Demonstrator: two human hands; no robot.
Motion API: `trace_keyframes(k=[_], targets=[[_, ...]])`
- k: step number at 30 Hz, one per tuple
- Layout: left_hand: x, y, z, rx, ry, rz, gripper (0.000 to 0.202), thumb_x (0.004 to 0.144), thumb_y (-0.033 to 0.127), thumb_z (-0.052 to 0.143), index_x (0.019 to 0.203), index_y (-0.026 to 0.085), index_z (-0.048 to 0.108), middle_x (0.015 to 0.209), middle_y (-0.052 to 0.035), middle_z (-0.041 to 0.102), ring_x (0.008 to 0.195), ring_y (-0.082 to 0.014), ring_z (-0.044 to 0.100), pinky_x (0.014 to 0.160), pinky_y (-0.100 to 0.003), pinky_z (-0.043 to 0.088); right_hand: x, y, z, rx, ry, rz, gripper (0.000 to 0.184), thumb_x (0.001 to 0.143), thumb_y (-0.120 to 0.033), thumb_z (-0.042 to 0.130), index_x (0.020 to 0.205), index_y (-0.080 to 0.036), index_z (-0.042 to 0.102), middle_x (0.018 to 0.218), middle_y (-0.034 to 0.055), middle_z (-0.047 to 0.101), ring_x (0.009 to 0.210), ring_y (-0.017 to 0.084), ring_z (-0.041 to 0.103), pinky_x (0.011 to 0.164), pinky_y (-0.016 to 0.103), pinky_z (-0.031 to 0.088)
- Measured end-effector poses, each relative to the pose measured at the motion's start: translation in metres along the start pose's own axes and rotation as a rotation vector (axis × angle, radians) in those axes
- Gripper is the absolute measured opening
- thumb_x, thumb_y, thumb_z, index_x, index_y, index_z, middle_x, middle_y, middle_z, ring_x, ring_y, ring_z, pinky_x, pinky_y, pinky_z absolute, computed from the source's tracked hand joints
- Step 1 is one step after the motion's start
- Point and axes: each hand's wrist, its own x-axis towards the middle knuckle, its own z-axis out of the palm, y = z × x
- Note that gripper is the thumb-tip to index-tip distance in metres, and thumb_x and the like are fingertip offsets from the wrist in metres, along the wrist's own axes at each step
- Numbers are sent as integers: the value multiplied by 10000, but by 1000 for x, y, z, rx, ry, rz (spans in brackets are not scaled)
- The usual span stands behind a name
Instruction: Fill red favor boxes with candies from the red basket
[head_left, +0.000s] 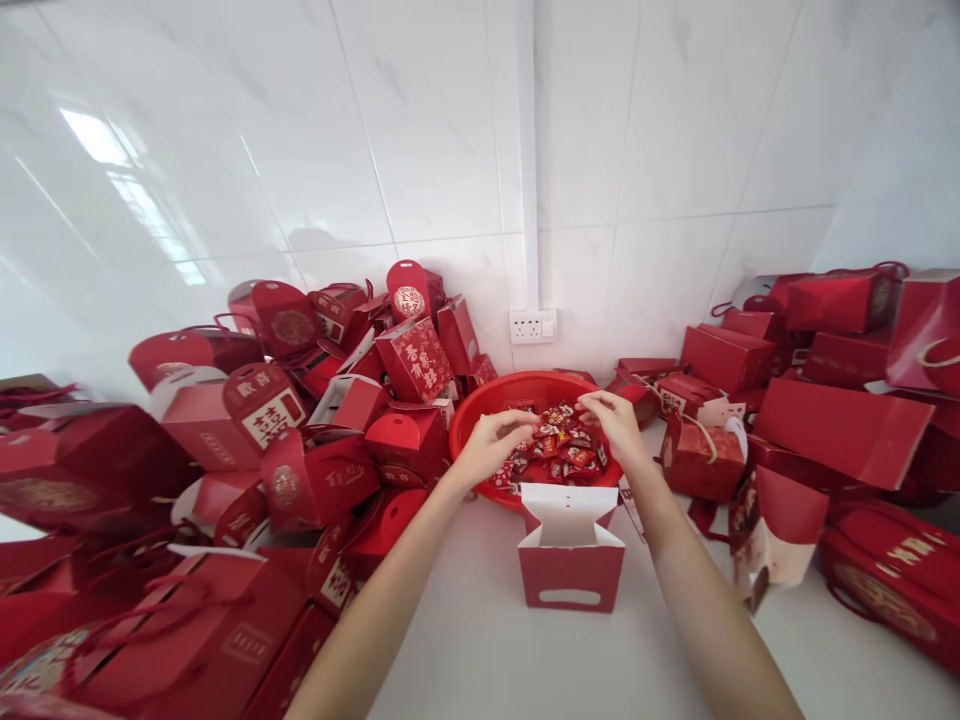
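Head view: one red basket (480,400), round and rimmed, standing on the white table (480,650) near the tiled wall; contents, a heap of wrapped candies (559,440), mostly red. The candies lie just under and between my two hands. Left grip (493,443): over the basket's left side, fingers reaching inward, thumb and fingertips drawn near each other; whether a candy sits between them I cannot tell. Right grip (615,418): over the basket's right side, fingers bent, thumb and forefinger tips close together; anything pinched there, I cannot tell. Both my forearms bare, slanting up and inward from the lower edge. Between them, one open box (559,568), red outside, white inside, upright, flaps raised, directly before the basket. Flanking: red gift boxes (319,480) piled at left, further red cartons (840,430) at right.
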Motion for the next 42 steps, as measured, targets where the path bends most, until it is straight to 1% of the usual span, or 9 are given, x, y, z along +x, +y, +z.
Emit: trace_keyframes(k=[5, 9, 18, 22, 25, 27, 34, 37, 42], targets=[[79, -28, 20, 338, -210, -27, 454, 754, 26, 536, 1109, 182, 772, 1175, -69, 762, 1144, -249, 677, 1061, -367, 487, 2, 6, -1, 44, 4, 41, 350, 577, -522, 810, 702, -215, 698, 690, 47, 738, 607, 201, 653, 615, 349, 539], [119, -41, 40, 437, -440, -56, 665, 557, -57, 562, 1133, 206, 768, 1236, -72, 741, 1182, -304, 662, 1061, -379, 481, 2, 9, -2, 59, 12, 45, 354, 580, -519, 812, 720, -212, 704, 715, 51, 747, 599, 196, 651, 588, 339, 538], [136, -69, 35, 464, -547, -163, 655, 572, 62, 713, 1206, 229, 716, 1330, -73, 685, 1195, -337, 642, 980, -356, 517, 5, 11, -2, 72, 9, 59, 291, 612, -450, 801, 752, -214, 703, 740, 43, 739, 615, 196, 658, 610, 340, 544], [133, -73, 28, 353, -512, -176, 421, 737, 209, 798, 1147, 196, 709, 1210, -68, 712, 1040, -256, 685, 914, -351, 553, 6, 12, -2, 67, 11, 65, 282, 618, -437, 793, 763, -216, 695, 751, 37, 728, 633, 198, 660, 635, 351, 545], [129, -78, 28, 270, -432, -180, 319, 960, 359, 641, 1197, 147, 656, 1224, -89, 657, 1041, -239, 663, 903, -411, 572, 6, 12, -1, 57, 12, 65, 261, 619, -423, 789, 755, -219, 700, 761, 37, 728, 647, 199, 660, 646, 354, 550], [126, -80, 30, 224, -385, -183, 338, 989, 388, 598, 1223, 148, 640, 1254, -87, 631, 1070, -255, 648, 910, -423, 574, 6, 12, -1, 53, 16, 63, 253, 617, -418, 789, 747, -220, 700, 750, 32, 724, 643, 197, 658, 648, 354, 554], [123, -81, 42, 105, -243, -199, 370, 965, 406, 628, 1218, 137, 651, 1258, -63, 631, 1096, -311, 634, 925, -438, 566, 5, 14, -1, 32, 30, 47, 256, 638, -433, 777, 757, -220, 700, 743, 37, 725, 652, 206, 662, 642, 355, 554], [128, -81, 47, 68, -217, -214, 322, 980, 379, 614, 1202, 149, 649, 1232, -75, 644, 1065, -268, 647, 901, -424, 574, 5, 17, -1, 23, 45, 42, 257, 639, -427, 770, 769, -217, 702, 747, 37, 722, 683, 215, 665, 646, 360, 553], [136, -75, 43, -19, -161, -207, 330, 673, 132, 856, 963, 131, 698, 999, -71, 706, 904, -214, 661, 861, -376, 554, 8, 22, -2, 16, 79, 25, 266, 627, -400, 749, 816, -224, 684, 867, 55, 740, 883, 257, 692, 796, 400, 562]])
